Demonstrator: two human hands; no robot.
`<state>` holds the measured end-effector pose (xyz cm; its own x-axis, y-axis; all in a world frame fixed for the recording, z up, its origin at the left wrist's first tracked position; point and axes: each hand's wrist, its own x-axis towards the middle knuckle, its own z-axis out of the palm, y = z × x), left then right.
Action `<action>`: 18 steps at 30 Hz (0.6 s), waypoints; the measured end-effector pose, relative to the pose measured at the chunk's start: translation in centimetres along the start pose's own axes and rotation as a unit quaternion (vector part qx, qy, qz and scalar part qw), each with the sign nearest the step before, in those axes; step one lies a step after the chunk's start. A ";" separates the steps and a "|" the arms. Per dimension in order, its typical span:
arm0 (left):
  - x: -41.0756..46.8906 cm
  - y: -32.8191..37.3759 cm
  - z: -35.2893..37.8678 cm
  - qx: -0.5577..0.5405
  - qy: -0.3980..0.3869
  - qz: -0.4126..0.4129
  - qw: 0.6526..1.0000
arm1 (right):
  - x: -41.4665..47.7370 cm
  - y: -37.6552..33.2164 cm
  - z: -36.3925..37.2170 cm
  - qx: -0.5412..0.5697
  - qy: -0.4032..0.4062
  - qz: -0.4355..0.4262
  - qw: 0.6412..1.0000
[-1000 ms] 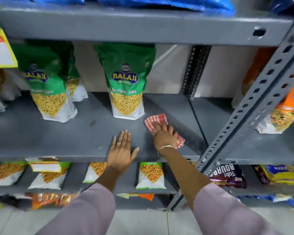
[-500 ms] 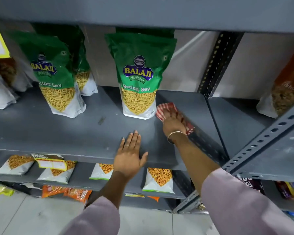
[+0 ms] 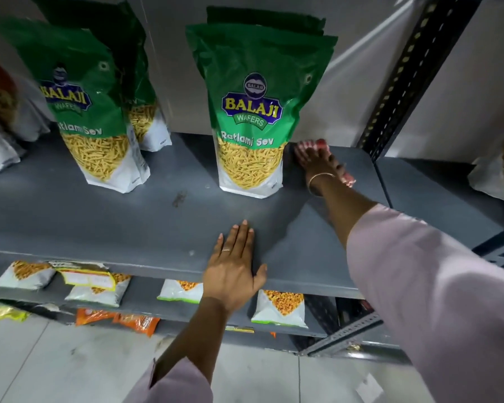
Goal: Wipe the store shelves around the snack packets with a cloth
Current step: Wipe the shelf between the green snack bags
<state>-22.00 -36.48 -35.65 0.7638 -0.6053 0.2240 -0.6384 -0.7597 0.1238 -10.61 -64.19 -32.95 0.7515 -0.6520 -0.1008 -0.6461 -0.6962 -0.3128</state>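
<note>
On grey shelf [image 3: 99,228]: right hand [image 3: 317,165] pressing cloth [image 3: 348,177]

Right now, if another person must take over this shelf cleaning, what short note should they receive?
Left hand: flat and open on the front edge of the grey shelf, holding nothing.
Right hand: pressed on the red checked cloth, deep on the shelf, just right of the middle Ratlami Sev packet.
Other green packets stand to the left.
Done: cannot tell how much is wiped; a dark smudge remains between the packets.
Left: probably the smudge, the area around the left packets, and the other shelves.
</note>
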 end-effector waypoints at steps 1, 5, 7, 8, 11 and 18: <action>0.0 0.0 -0.1 0.003 -0.004 -0.001 1.000 | -0.3 0.3 -0.7 -0.012 0.004 0.013 1.000; 0.0 0.1 -0.1 0.007 -0.002 -0.003 1.000 | -2.8 1.2 -2.3 -0.006 0.018 0.116 0.993; 0.0 0.2 -0.1 0.013 -0.004 -0.007 1.000 | -4.6 1.3 -2.2 0.003 0.027 0.137 0.990; 0.0 0.3 -0.2 0.011 -0.006 -0.008 1.000 | -5.7 1.4 -2.3 0.008 0.028 0.143 0.989; 0.0 0.5 -0.4 0.005 -0.014 -0.010 1.000 | -9.3 2.4 -1.8 0.015 0.068 0.141 0.988; -0.2 0.5 -0.6 -0.017 -0.012 -0.007 1.000 | -17.4 3.1 -3.7 -0.026 0.062 -0.085 0.994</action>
<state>-22.56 -36.60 -35.07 0.7743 -0.6009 0.1986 -0.6305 -0.7597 0.1594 -26.13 -56.10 -28.69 0.8304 -0.5532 0.0670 -0.5194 -0.8119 -0.2666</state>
